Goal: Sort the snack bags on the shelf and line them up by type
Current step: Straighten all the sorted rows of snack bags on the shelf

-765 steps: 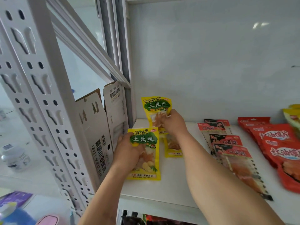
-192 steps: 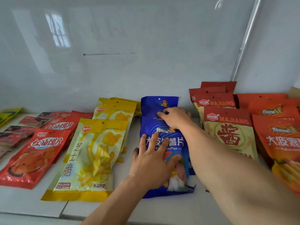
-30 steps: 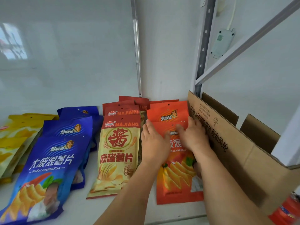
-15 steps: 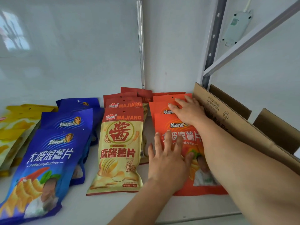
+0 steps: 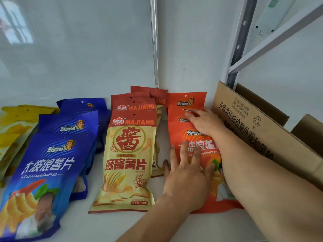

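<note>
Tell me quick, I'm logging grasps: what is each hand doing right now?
Left hand: open, fingers spread flat on the front orange chip bag.
Right hand: open, fingers flat on the orange chip bags behind it; gripping nothing.

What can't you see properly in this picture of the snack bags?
- Front orange bag, head view: the left hand and right arm cover most of its picture and words.
- Orange bags behind it: the right hand covers them, so their count is unclear.
- Yellow bags: cut off by the left edge.
- Front blue bag: bottom cut off by the frame.
- Cardboard box: inside hidden by its flap.
</note>
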The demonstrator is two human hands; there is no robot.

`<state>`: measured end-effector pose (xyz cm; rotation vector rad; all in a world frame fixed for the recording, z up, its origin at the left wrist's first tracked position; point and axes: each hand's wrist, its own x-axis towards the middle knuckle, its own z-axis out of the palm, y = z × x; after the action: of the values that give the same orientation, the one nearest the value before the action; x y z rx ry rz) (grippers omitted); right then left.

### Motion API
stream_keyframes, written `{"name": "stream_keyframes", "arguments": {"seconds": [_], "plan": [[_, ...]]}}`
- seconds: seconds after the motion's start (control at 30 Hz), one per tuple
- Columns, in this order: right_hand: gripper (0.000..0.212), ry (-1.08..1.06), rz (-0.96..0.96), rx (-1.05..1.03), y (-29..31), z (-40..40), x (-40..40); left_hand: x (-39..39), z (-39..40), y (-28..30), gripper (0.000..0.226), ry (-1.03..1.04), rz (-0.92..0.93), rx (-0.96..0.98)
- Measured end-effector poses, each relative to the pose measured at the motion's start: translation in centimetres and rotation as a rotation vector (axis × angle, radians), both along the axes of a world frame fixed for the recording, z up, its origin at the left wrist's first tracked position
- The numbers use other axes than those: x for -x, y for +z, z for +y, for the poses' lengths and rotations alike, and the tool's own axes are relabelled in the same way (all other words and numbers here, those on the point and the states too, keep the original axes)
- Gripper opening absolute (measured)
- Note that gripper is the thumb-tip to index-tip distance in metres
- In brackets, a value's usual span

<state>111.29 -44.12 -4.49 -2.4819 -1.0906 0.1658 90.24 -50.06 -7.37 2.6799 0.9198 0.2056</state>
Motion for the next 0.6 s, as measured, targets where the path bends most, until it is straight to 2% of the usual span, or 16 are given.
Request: {"name": "stream_keyframes", "arguments": {"seconds": [0.17, 0.5, 0.6], "plan": [[0.070, -0.010, -0.008, -0.006, 0.0, -0.2, 0.2, -0.1, -0.1, -0.2, 0.066, 0.012, -0.003, -0.008], [0.071, -0.019, -0.067, 0.008, 1.4, -1.0, 0.9, 0.2, -0.2, 0.4, 0.103, -0.002, -0.066, 0.080], [0.073, -0.027, -0.095, 0.026, 2.6, -1.3, 1.5, 0.3, -0.1, 0.9, 0.087, 0.012, -0.033, 0.059]]}}
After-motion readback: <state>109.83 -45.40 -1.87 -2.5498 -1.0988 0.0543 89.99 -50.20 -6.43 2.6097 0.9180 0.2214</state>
